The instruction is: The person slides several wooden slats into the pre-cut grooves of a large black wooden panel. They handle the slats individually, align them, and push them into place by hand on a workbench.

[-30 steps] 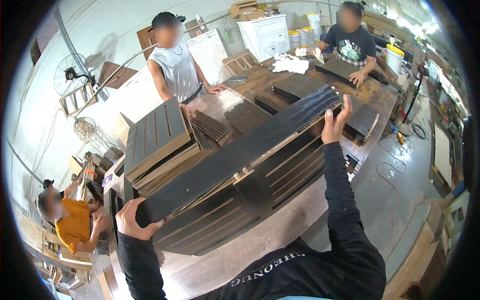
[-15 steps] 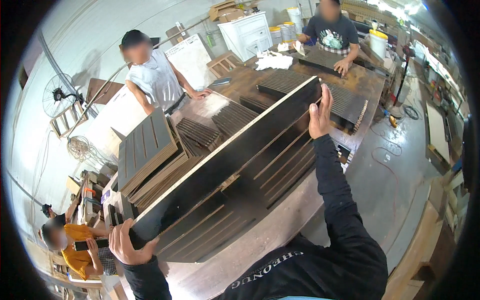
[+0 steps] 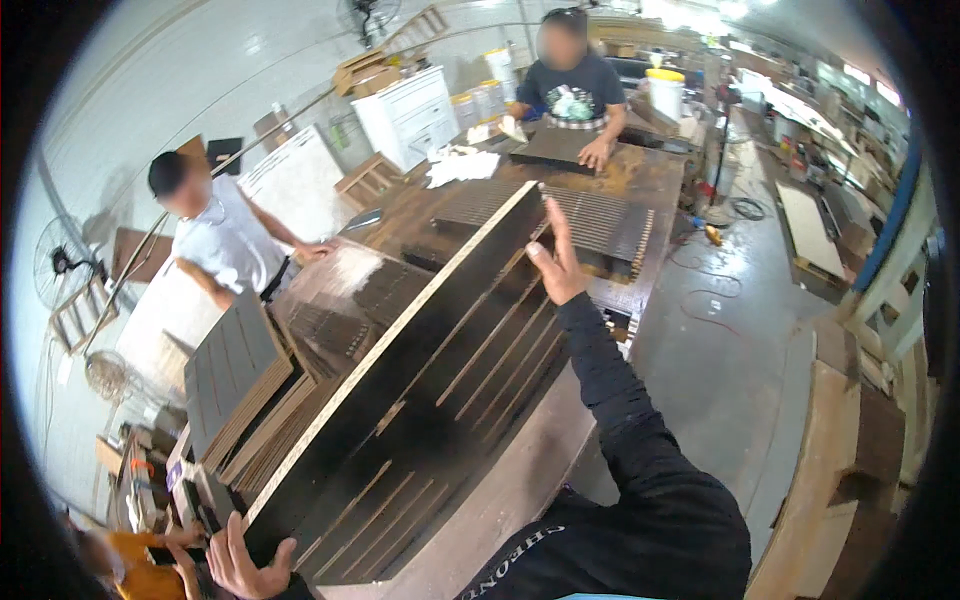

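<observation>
Dark board (image 3: 400,370) slants from centre to lower left, left hand (image 3: 245,565) spread, right hand (image 3: 560,255) straight-fingered, thumb apart; palms seemingly just brace the ends, so uneven pressure could drop it

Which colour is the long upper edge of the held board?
The edge is pale cream; head view shows it best.

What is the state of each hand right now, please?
Left hand: open, fingers spread, at the near end of the dark board.
Right hand: open, fingers extended, at that board's far end.
</observation>
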`<act>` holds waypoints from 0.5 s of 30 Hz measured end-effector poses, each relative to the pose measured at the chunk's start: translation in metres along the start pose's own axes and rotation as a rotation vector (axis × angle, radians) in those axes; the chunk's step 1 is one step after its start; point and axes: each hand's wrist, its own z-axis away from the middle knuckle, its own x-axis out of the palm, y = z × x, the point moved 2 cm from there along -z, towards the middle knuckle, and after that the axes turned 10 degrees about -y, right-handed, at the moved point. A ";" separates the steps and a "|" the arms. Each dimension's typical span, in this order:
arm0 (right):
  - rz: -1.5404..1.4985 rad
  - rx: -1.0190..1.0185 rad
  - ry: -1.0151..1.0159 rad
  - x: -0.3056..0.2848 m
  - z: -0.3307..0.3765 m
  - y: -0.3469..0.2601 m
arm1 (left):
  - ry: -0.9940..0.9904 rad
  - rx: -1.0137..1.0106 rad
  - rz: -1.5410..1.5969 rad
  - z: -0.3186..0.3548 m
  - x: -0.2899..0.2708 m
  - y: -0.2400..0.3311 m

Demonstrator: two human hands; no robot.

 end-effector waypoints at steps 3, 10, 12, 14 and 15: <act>-0.059 0.011 0.028 0.002 -0.001 -0.001 | 0.167 0.143 0.041 -0.023 -0.023 0.013; -0.312 0.097 -0.026 -0.004 -0.003 0.013 | 0.106 0.125 0.105 -0.030 -0.019 0.012; -0.374 0.111 0.022 0.000 -0.002 0.002 | 0.090 0.123 0.105 -0.029 -0.020 0.011; -0.426 0.149 0.031 0.002 -0.003 -0.009 | 0.048 0.110 0.107 -0.026 -0.020 0.010; -0.444 0.178 0.019 -0.001 -0.003 -0.013 | 0.013 0.095 0.095 -0.022 -0.015 0.004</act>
